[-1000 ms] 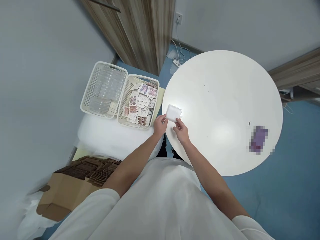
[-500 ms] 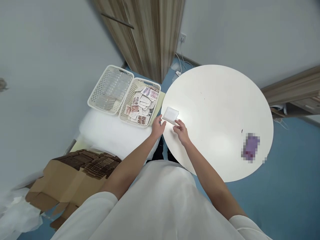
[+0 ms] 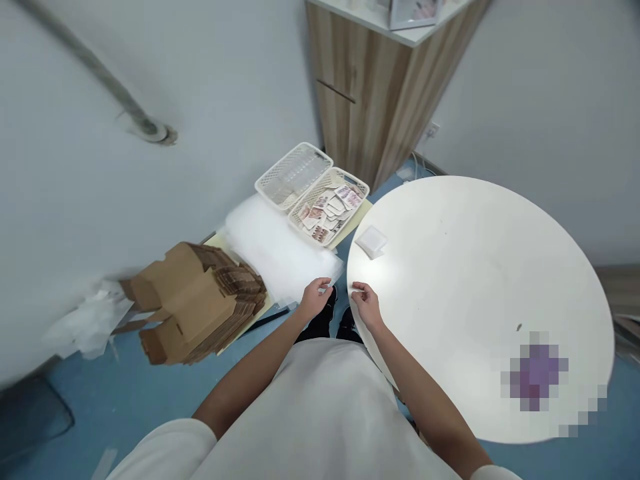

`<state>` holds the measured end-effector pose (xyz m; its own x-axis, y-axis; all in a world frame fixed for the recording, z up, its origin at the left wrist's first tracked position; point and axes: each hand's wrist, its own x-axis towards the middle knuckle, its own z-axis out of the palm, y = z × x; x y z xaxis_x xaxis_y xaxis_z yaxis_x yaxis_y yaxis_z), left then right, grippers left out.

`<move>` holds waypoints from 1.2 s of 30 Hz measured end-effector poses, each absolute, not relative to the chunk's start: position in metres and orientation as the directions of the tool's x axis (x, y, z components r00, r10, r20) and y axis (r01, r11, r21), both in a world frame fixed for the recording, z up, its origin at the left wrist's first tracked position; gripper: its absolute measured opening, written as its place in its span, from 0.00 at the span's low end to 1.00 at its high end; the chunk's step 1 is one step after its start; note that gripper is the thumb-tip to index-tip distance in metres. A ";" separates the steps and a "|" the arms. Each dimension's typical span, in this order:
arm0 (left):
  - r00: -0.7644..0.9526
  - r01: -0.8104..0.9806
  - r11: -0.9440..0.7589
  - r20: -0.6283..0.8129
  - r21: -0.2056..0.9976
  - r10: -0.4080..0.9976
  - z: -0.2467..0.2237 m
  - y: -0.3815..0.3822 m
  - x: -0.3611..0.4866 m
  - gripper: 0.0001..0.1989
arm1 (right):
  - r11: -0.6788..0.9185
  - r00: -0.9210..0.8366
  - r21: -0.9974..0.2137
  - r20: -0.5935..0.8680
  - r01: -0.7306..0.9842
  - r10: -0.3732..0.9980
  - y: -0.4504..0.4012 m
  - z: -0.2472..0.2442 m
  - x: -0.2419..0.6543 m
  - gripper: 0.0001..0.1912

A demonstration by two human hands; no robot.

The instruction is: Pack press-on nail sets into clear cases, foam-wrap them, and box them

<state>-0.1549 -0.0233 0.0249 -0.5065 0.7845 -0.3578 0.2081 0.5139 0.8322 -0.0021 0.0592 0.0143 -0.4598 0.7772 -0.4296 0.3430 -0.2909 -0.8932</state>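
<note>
On the white table (image 3: 475,287) near grey walls (image 3: 560,107): white packet (image 3: 371,241); both hands (image 3: 315,298) (image 3: 367,305), fingers (image 3: 362,287) apart.

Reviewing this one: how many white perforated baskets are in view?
2. One basket, holding clear plastic pieces, is nearer the wall; the other basket, holding press-on nail cards, sits beside it, nearer the round table. No other shows.

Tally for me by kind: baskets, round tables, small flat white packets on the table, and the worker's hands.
Baskets: 2 (left basket, right basket)
Round table: 1
Small flat white packet: 1
Hands: 2 (left hand, right hand)
Total: 6
</note>
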 end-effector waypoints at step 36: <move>-0.701 0.553 0.636 -0.112 0.538 0.704 0.055 -0.302 -0.317 0.16 | 0.769 -0.890 -0.454 -0.154 0.450 0.430 -0.085 0.089 -0.267 0.10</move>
